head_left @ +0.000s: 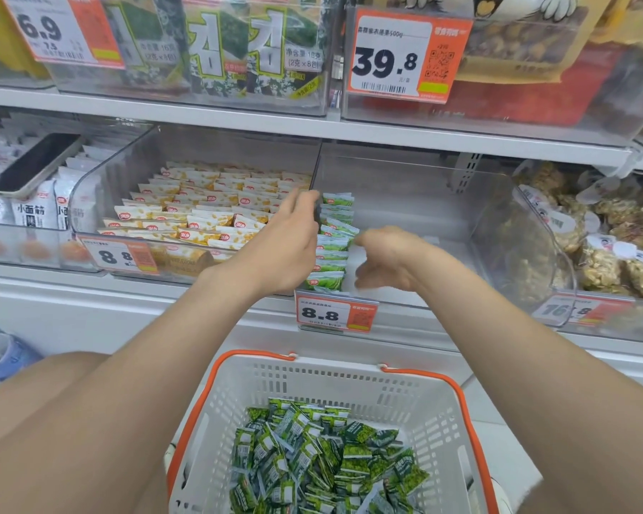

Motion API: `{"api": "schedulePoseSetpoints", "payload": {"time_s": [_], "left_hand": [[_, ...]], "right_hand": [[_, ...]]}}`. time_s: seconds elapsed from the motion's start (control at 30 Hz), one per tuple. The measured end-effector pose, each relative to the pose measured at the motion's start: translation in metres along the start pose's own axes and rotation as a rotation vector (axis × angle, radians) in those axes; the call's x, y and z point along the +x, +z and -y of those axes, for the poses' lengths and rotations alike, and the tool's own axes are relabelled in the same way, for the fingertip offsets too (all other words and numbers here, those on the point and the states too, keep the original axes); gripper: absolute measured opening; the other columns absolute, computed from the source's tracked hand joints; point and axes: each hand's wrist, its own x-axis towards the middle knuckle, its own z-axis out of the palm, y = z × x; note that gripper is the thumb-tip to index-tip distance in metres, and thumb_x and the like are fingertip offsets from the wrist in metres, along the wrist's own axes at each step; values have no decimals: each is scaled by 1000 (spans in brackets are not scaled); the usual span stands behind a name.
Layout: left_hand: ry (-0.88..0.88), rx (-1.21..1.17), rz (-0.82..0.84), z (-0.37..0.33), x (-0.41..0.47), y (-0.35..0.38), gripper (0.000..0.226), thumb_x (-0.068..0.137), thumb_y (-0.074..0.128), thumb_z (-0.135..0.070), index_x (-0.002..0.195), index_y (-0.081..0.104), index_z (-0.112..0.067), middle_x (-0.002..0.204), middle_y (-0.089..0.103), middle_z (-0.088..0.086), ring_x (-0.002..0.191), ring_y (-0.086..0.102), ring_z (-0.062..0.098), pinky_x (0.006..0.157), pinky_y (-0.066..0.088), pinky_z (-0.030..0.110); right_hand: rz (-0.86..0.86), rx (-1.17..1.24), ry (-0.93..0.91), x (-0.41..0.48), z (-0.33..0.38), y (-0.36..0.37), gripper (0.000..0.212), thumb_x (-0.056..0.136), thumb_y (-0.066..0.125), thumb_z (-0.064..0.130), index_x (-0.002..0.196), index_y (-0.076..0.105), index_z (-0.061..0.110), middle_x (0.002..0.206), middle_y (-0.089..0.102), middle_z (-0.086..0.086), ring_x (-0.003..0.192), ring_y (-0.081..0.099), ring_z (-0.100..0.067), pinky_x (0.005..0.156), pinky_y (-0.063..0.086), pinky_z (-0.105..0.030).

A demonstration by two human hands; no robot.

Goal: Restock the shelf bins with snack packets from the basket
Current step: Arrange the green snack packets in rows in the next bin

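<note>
At the far left of the frame, a dark phone [34, 163] lies flat on top of white packets [34, 211] in a clear bin. Next to it, the yellow packets [201, 213] fill a second clear bin in tidy rows, with a price tag [121, 257] clipped to its front edge. Above, on the upper shelf, stand seaweed packs [216, 50].

Near the middle of the frame the left hand [286, 243] reaches into the shelf with its fingers straight and spread a little. It lies flat against the left side of the row of green packets [335, 239] and grips nothing. That row stands on edge along the left wall of the half-bare bin [442, 217], running from front to back.

Just right of the row is the right hand [387, 261], back upward, its fingers loosely bent and blurred. Their tips are just beside the row's right edge, but whether they touch a packet I cannot tell.

An orange-edged tag [335, 313] reading 8.8 hangs below this bin. At the bottom centre sits the white basket [312, 380] with orange handles, holding a loose heap of green snack packets [323, 461].

At the far right, bagged nut clusters [609, 235] fill another bin, and a 39.8 tag [398, 57] hangs at the upper right.
</note>
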Motion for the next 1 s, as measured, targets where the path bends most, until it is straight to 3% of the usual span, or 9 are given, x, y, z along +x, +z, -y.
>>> {"api": "schedulePoseSetpoints", "payload": {"time_s": [0.1,0.23,0.33,0.4,0.53,0.67,0.77,0.93,1.0], "left_hand": [[-37,-10,-19,-7,-3,-1,57,108,38,-5,161,17,-8,127,62,21,113,57,33,93,47,44],[-66,-10,-11,-6,-4,-2,61,109,37,-8,165,11,-10,139,57,20,125,53,33,103,45,45],[-55,-53,-21,-6,-6,-2,59,112,35,-15,166,11,-13,116,63,3,107,60,25,92,48,40],[-39,-67,-33,-6,-9,-3,54,113,35,-19,164,17,-12,119,66,10,108,61,28,90,49,41],[-38,-35,-97,-8,-17,-4,34,112,35,-19,141,44,-5,101,69,15,91,65,35,77,51,49],[-39,2,-132,-7,-25,-2,37,110,36,-13,145,45,-7,104,70,15,89,63,33,79,51,49],[-32,-12,-117,-5,-29,2,43,110,35,-12,154,38,-10,92,66,2,83,59,20,78,40,43],[62,-55,-314,-4,-42,9,37,107,45,-10,144,49,-9,131,59,10,122,54,28,99,39,29],[97,-7,-511,-9,-55,15,23,100,52,-7,122,56,-11,117,57,6,108,54,27,92,43,35]], "right_hand": [[-31,236,-26,8,3,10,28,106,39,13,128,55,6,109,60,-10,108,65,-31,101,54,-43],[123,386,-24,5,11,25,30,105,34,15,106,64,14,81,75,-3,68,73,-15,64,58,-28],[73,273,-26,4,15,23,30,109,35,25,124,59,14,127,66,-5,125,63,-21,105,50,-40],[13,63,-4,7,14,16,48,109,35,31,154,39,15,159,39,-12,143,44,-35,113,43,-53],[65,-357,53,2,1,5,48,107,34,31,148,39,8,131,58,-18,89,72,-32,67,60,-36],[371,-119,145,-3,-8,2,41,99,42,20,136,46,4,94,75,-21,65,70,-28,65,57,-31],[427,19,123,-9,-7,-3,38,95,43,14,133,49,9,99,75,-23,72,74,-32,63,60,-32],[-89,-295,-196,-23,-22,-6,24,93,53,22,84,59,1,82,65,-13,69,69,-30,67,64,-41],[-276,-405,-429,-46,-30,-6,28,90,51,20,74,60,-2,68,61,-8,67,64,-32,65,59,-37]]}}
